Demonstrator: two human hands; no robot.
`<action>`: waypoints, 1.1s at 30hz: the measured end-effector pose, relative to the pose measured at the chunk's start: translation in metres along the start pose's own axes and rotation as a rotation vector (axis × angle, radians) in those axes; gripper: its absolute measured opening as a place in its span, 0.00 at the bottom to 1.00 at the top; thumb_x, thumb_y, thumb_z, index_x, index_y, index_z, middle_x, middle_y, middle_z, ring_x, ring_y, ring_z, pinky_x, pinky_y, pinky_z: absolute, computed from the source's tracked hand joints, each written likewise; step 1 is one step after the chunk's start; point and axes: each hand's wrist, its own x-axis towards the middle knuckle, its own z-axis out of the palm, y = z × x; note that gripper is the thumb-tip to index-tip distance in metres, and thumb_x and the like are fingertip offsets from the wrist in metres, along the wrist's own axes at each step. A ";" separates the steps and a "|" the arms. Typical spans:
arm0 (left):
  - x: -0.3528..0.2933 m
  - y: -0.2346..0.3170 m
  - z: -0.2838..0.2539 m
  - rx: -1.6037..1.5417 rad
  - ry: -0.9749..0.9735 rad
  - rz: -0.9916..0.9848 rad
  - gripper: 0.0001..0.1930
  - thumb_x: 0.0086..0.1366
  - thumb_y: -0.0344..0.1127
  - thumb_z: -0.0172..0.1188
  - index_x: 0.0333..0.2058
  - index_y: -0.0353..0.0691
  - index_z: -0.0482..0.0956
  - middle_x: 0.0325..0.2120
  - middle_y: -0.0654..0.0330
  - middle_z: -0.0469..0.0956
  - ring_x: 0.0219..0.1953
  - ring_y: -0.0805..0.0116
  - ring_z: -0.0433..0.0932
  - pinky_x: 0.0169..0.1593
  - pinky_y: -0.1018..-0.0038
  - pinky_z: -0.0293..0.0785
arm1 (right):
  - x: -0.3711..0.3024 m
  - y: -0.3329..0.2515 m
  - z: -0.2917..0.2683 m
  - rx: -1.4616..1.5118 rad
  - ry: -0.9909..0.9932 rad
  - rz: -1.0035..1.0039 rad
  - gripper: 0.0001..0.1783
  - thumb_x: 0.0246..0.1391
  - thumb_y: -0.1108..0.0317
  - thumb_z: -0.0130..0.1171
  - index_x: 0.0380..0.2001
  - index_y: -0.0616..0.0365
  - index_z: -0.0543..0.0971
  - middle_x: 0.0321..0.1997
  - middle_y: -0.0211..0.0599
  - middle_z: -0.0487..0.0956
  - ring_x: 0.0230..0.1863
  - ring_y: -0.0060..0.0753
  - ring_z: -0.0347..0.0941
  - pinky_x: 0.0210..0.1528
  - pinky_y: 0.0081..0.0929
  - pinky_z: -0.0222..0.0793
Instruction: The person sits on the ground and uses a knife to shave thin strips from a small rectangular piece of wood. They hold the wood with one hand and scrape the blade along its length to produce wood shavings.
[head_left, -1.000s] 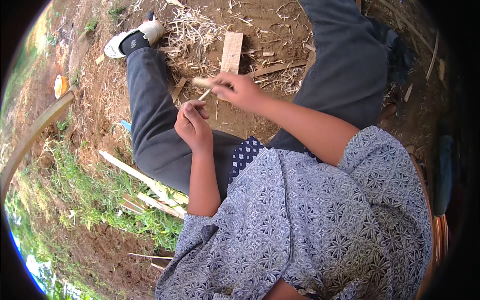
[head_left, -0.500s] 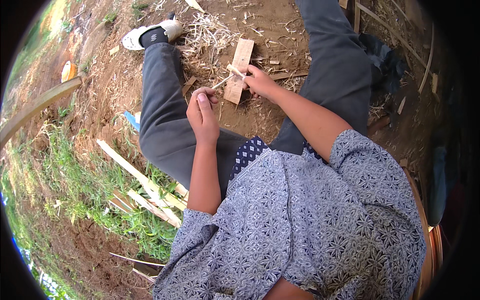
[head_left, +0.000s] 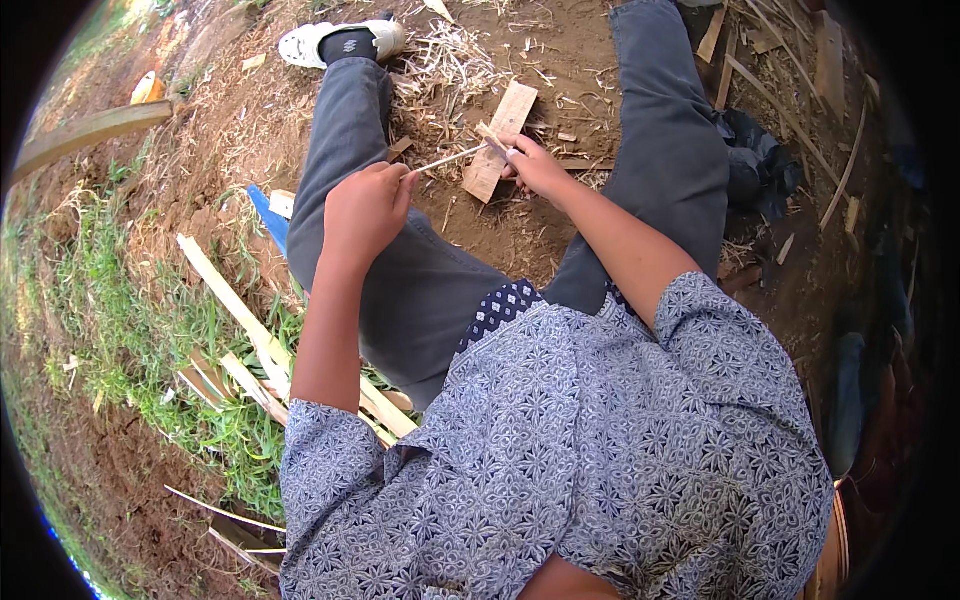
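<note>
A person's left hand (head_left: 368, 213) is closed in a fist on the near-left end of a thin pale stick (head_left: 450, 159). It slants to the right hand (head_left: 537, 168) — fingers curled around a short wooden piece (head_left: 489, 135). A flat board (head_left: 515, 104) lies beneath, with shavings (head_left: 450, 60) farther off, left.

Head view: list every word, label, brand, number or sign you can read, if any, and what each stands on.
No readable text shows.
Black sock: a small pale mark, too small to make out.
Patterned shirt: floral print, no lettering visible.
Thin stick in the left hand: no lettering visible.
Yellow-orange object: too small to tell.
</note>
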 end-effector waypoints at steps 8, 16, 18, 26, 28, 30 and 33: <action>-0.010 -0.005 0.022 -0.096 0.045 0.010 0.09 0.71 0.40 0.58 0.38 0.41 0.81 0.29 0.55 0.78 0.32 0.51 0.80 0.35 0.59 0.74 | -0.005 -0.005 0.005 -0.001 0.019 0.018 0.26 0.71 0.65 0.39 0.71 0.48 0.63 0.38 0.32 0.81 0.25 0.18 0.65 0.29 0.21 0.68; -0.006 -0.011 0.023 -0.201 0.175 0.058 0.08 0.70 0.38 0.59 0.36 0.41 0.81 0.27 0.57 0.77 0.29 0.54 0.79 0.33 0.61 0.73 | -0.005 -0.017 0.005 0.104 0.001 0.146 0.27 0.69 0.63 0.42 0.69 0.50 0.63 0.40 0.35 0.80 0.25 0.16 0.65 0.22 0.17 0.61; -0.006 -0.016 0.025 -0.202 0.168 0.045 0.08 0.70 0.38 0.59 0.35 0.41 0.81 0.27 0.57 0.77 0.29 0.53 0.79 0.33 0.61 0.73 | -0.004 -0.018 0.004 0.113 0.002 0.161 0.28 0.67 0.63 0.43 0.69 0.49 0.64 0.41 0.36 0.80 0.25 0.16 0.67 0.21 0.17 0.61; -0.008 -0.025 0.029 -0.238 0.159 0.040 0.09 0.70 0.39 0.59 0.34 0.41 0.81 0.26 0.56 0.77 0.29 0.52 0.79 0.34 0.60 0.74 | -0.004 -0.020 0.003 0.036 0.002 0.195 0.26 0.66 0.70 0.47 0.67 0.55 0.67 0.44 0.33 0.81 0.31 0.18 0.75 0.27 0.19 0.73; -0.009 -0.025 0.028 -0.246 0.161 0.039 0.10 0.70 0.39 0.59 0.33 0.41 0.81 0.26 0.56 0.77 0.29 0.52 0.79 0.34 0.59 0.74 | -0.004 -0.018 0.001 0.034 -0.016 0.183 0.26 0.67 0.70 0.47 0.67 0.58 0.67 0.47 0.36 0.82 0.32 0.20 0.76 0.29 0.21 0.75; -0.008 -0.025 0.027 -0.258 0.167 0.046 0.10 0.70 0.39 0.59 0.34 0.41 0.81 0.26 0.56 0.78 0.29 0.52 0.79 0.34 0.59 0.74 | -0.004 -0.014 -0.003 0.049 -0.027 0.172 0.25 0.69 0.69 0.47 0.67 0.59 0.67 0.49 0.38 0.83 0.33 0.21 0.76 0.31 0.22 0.77; -0.009 -0.026 0.027 -0.260 0.171 0.050 0.10 0.70 0.40 0.59 0.34 0.41 0.82 0.26 0.56 0.78 0.29 0.52 0.79 0.34 0.59 0.74 | -0.003 -0.009 -0.004 0.092 -0.040 0.162 0.23 0.71 0.66 0.45 0.65 0.61 0.68 0.51 0.39 0.83 0.33 0.22 0.77 0.33 0.23 0.78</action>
